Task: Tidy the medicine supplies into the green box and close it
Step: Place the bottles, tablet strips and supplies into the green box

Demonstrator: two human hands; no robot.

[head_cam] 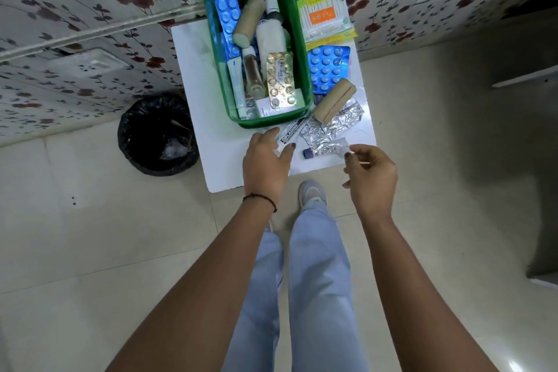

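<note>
Fingers (pixel 282 152) on ointment tube (pixel 288 133), green box (pixel 302 63) open, half-filled

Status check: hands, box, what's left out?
Left hand on ointment tube; right hand empty. Green box open, part filled. Swabs, blue strip, bandage roll, foil outside.

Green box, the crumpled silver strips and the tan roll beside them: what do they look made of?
Green box: probably moulded plastic, glossy, slightly translucent walls. Silver strips: seemingly metal foil blister packs, with creased, mirror-bright glare. Tan roll: likely woven bandage cloth, matte, with wound layers visible at its end, though the weave is too fine to confirm.
</note>
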